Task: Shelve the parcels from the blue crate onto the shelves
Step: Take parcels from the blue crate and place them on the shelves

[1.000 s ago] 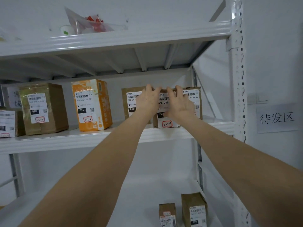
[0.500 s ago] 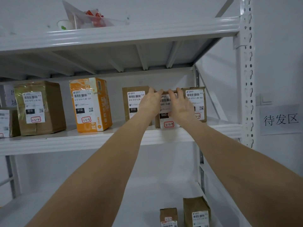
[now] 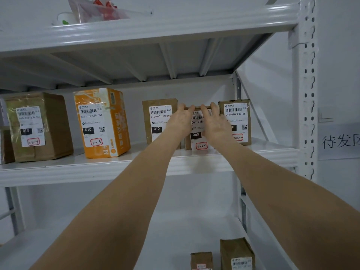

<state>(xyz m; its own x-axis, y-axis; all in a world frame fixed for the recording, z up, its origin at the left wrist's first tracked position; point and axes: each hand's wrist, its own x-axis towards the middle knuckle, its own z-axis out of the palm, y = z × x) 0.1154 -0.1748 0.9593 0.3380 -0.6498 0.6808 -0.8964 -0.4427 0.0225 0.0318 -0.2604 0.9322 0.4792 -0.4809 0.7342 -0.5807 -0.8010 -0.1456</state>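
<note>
A small brown parcel (image 3: 196, 141) with a white label marked 060 stands on the middle shelf (image 3: 97, 166), between two brown parcels marked 010, one to its left (image 3: 158, 121) and one to its right (image 3: 236, 121). My left hand (image 3: 181, 118) and my right hand (image 3: 215, 121) both reach up and rest on its front, fingers curled over its top edge. The blue crate is out of view.
Further left on the same shelf stand an orange parcel (image 3: 102, 123) and a brown parcel (image 3: 37, 126). Two small brown parcels (image 3: 236, 254) sit on the lower shelf. A plastic bag (image 3: 97, 8) lies on the top shelf. The white upright post (image 3: 306, 90) is at the right.
The parcel has slid a little further back on the shelf with both hands on it, and the view has shifted slightly.
</note>
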